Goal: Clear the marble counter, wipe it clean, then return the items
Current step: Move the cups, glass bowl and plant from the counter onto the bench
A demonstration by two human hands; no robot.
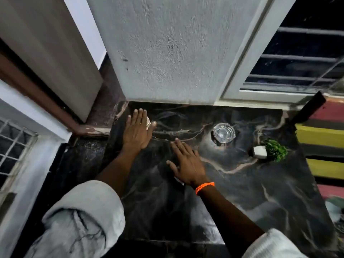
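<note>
Two hands point(137, 131) point(186, 162) near glass point(224, 134), toppled plant point(268, 150).

Pale grey rolled sleeves point(87, 207), orange beaded bracelet point(204, 187)

no readable text, labels, brands, numbers or signs anywhere

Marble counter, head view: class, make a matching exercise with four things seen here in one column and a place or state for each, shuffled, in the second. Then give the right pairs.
Column one:
1. glass bowl
2. small plant
3. left hand
4. right hand

Column two:
A. wears an orange bracelet at the wrist
B. lying on its side, white pot toward the bowl
C. upright, clear, near the window frame
D. spread over a small white object near the wall

Pairs: 1-C, 2-B, 3-D, 4-A
</note>
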